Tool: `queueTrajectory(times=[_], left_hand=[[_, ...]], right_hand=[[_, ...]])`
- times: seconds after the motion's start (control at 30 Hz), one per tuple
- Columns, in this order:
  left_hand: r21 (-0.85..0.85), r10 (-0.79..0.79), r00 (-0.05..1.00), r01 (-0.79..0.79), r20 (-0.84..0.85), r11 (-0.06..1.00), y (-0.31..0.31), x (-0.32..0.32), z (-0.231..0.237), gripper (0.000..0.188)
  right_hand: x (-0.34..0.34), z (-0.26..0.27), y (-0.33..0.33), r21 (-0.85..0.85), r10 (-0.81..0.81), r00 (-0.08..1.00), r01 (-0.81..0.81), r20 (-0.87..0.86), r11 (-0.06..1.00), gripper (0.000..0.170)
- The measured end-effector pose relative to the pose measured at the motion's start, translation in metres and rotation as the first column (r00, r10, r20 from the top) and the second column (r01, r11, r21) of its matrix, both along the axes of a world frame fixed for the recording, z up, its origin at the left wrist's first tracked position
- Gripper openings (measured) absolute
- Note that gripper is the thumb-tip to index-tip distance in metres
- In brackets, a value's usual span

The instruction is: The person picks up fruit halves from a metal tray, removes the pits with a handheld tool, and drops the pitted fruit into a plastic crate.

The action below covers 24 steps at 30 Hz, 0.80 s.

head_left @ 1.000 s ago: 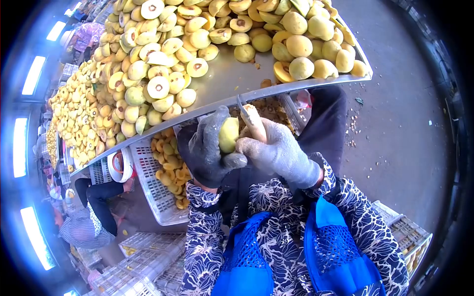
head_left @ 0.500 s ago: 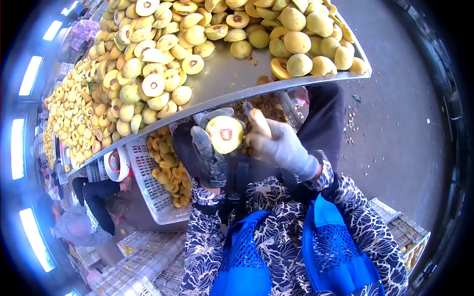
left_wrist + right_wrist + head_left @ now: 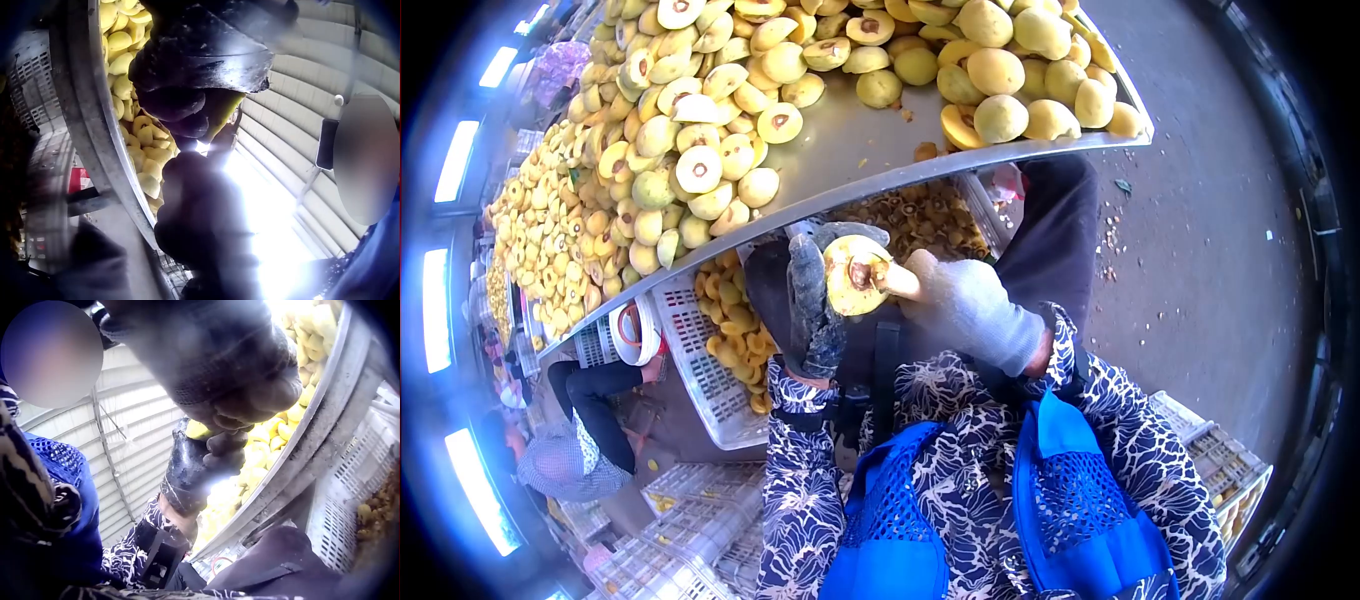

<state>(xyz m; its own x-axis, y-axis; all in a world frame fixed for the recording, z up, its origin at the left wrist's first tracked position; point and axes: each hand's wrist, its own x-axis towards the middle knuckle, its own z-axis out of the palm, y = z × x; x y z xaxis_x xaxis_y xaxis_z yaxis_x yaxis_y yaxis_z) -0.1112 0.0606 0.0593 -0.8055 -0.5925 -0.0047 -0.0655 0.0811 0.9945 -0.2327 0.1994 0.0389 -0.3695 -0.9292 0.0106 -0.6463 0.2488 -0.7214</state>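
Observation:
My left hand [image 3: 812,300], in a dark coated glove, holds a yellow peach half [image 3: 845,290] with its cut face up and a reddish-brown centre. Gloved in grey, my right hand [image 3: 975,310] grips a pitting tool by its pale handle [image 3: 903,281]. The handle's end meets the middle of the cut face; the tool's metal tip is hidden there. In the left wrist view, a greenish strip of the peach half [image 3: 226,115] shows under dark gloved fingers. The right wrist view has my right hand [image 3: 244,381] close over the fruit.
A metal table [image 3: 830,150] bears a large heap of halved and whole peaches [image 3: 700,130], its edge just beyond my hands. Below are a white crate [image 3: 700,350] of peach halves and a container of brown scraps [image 3: 920,215]. Another person [image 3: 575,455] sits at left; more crates [image 3: 1225,465] stand at right.
The left hand has turned the peach half so its cut face shows. The right hand has swung the tool from pointing away to pointing left, its end now at the fruit's centre.

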Motion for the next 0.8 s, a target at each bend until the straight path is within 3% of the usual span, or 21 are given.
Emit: queueTrajectory(times=[0.1,0.2,0.23,0.33,0.37,0.47,0.5,0.53,0.57,0.6,0.63,0.67,0.7,0.77,0.8], left_hand=[[-0.143,0.055,0.998,-0.059,-0.027,0.988,0.006,-0.006,0.006,0.063],[-0.146,0.155,0.982,-0.169,-0.105,0.975,0.011,-0.015,0.005,0.06],[-0.297,0.129,0.991,-0.136,-0.043,0.945,0.006,-0.01,0.008,0.056],[-0.197,0.029,0.999,-0.033,-0.024,0.98,-0.006,-0.003,-0.01,0.051],[-0.075,-0.021,1.0,0.021,0.006,0.997,-0.004,-0.004,-0.003,0.046],[-0.194,-0.065,0.982,0.1,0.178,0.976,-0.01,0.002,-0.016,0.045],[-0.406,-0.122,0.978,0.182,0.168,0.896,-0.02,0.01,-0.034,0.045],[-0.603,-0.159,0.976,0.218,0.15,0.767,-0.03,0.018,-0.053,0.046],[-0.51,-0.235,0.95,0.309,0.206,0.803,-0.037,0.016,-0.052,0.048],[-0.333,-0.279,0.938,0.334,0.204,0.882,-0.039,0.013,-0.052,0.052],[-0.147,-0.304,0.932,0.334,0.196,0.931,-0.04,0.01,-0.05,0.055],[0.131,-0.28,0.948,0.262,0.148,0.956,-0.036,0.001,-0.039,0.059],[0.401,-0.246,0.963,0.182,0.113,0.898,-0.031,-0.007,-0.029,0.063],[-0.035,0.017,0.998,-0.02,-0.065,0.999,0.006,-0.025,-0.018,0.07],[-0.234,0.113,0.974,-0.159,-0.198,0.959,0.021,-0.029,-0.016,0.073]], right_hand=[[0.002,-0.004,-0.001,0.005,-0.028,0.999,0.028,0.037,1.0,0.029],[0.002,-0.004,-0.002,0.002,-0.053,0.996,0.053,0.068,0.999,0.027],[0.001,-0.005,-0.001,0.0,-0.06,0.995,0.061,0.075,0.998,0.026],[-0.013,-0.018,0.0,-0.07,0.152,0.94,-0.137,0.306,0.988,0.024],[-0.018,-0.013,0.0,-0.015,0.177,0.944,-0.18,0.277,0.984,0.022],[-0.035,-0.007,-0.001,0.167,0.242,0.955,-0.27,0.169,0.948,0.024],[-0.037,-0.025,0.001,0.009,0.294,0.946,-0.298,0.133,0.955,0.022],[-0.041,-0.027,0.002,0.05,0.318,0.872,-0.362,0.372,0.931,0.021],[-0.044,-0.025,0.002,0.072,0.308,0.747,-0.428,0.59,0.901,0.02],[-0.046,-0.022,0.002,0.072,0.268,0.578,-0.497,0.771,0.865,0.02],[-0.044,-0.016,0.008,0.112,0.114,0.402,-0.498,0.908,0.86,0.02],[-0.04,-0.016,0.009,0.088,0.08,0.332,-0.46,0.94,0.883,0.02],[-0.035,-0.017,0.01,0.065,0.048,0.256,-0.416,0.966,0.907,0.021],[-0.026,-0.011,0.008,0.035,0.015,0.153,-0.315,0.988,0.949,0.024],[-0.02,-0.016,0.009,0.068,-0.018,0.158,-0.316,0.987,0.946,0.024]])
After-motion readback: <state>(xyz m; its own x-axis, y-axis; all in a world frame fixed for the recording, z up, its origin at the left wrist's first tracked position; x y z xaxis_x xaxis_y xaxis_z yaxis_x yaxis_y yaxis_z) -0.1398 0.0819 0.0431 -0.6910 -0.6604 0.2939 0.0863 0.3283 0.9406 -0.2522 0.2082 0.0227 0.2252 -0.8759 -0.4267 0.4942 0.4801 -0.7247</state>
